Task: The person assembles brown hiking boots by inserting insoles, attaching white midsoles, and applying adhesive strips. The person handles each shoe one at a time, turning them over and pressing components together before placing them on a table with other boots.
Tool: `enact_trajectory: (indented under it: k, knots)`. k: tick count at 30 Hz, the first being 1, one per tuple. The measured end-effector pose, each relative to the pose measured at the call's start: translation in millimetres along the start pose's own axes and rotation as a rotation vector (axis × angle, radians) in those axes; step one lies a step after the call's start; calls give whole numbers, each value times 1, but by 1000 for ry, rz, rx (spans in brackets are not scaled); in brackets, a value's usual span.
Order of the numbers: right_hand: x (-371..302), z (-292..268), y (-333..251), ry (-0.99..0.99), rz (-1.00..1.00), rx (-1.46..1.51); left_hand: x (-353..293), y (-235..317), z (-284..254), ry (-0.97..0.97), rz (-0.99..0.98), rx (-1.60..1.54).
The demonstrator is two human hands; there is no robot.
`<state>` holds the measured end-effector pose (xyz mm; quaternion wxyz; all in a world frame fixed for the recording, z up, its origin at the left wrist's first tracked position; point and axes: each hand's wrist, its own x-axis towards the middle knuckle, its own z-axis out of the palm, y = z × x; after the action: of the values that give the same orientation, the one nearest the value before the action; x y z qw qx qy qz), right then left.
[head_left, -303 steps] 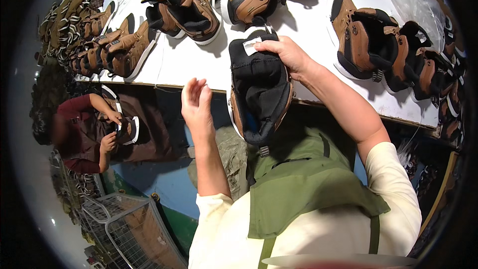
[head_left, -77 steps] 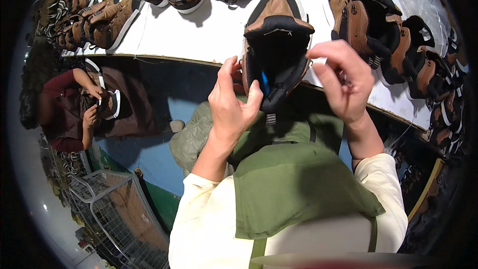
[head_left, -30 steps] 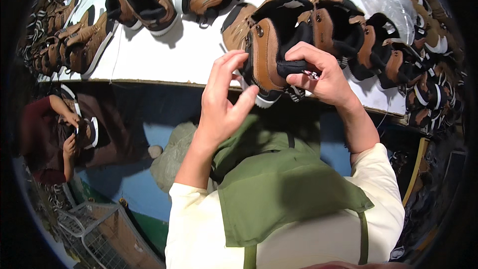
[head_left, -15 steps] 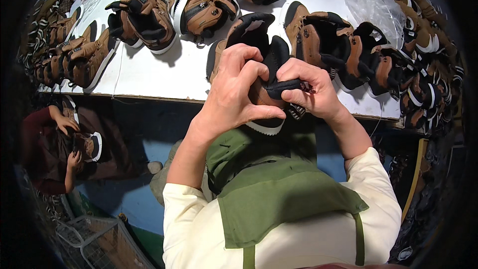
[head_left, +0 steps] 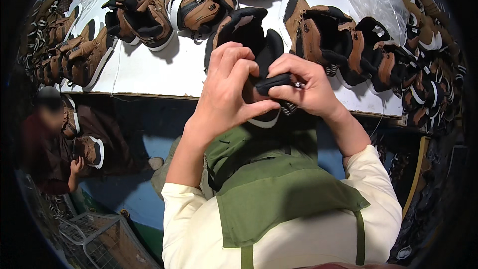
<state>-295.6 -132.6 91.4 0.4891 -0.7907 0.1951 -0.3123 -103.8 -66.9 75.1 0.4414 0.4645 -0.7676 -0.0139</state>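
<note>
Shoe (head_left: 249,30) across near edge of worktop (head_left: 149,72), now clasped along left side by left grip (head_left: 225,87), spread wider a second ago, pinched at padded collar (head_left: 271,84) by right grip (head_left: 308,87), so apparently better braced

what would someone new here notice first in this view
Probably the brown-and-black shoe in the middle, at the front edge of the white table, with the left hand on its side and the right hand pinching its padded black collar. After that, the similar brown shoes crowding the table's right side, and the green apron below the hands.
</note>
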Motion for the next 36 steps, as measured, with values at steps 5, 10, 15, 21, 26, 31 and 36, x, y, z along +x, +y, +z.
enact_trajectory:
  k: [5, 10, 15, 21, 26, 31, 36]
  knots:
    - [5, 14, -11, -95, 132, 88, -21, 13, -2, 19, -116, 115]
    - [32, -3, 19, -39, -126, -67, -53, -4, -14, 154, -288, -69]
    - [52, 24, 23, -182, 3, -98, -66, -7, -21, 152, -325, -194]
    - [65, 38, 21, -125, 91, -11, -83, -17, -25, 255, -402, -304]
    - [68, 44, 17, -120, 139, 142, -96, -25, -16, 400, -451, -500]
    - [62, 42, 15, -125, 239, 239, -98, -25, -8, 473, -473, -615]
    - [57, 42, 18, -76, 232, 269, -96, -23, -2, 513, -501, -710]
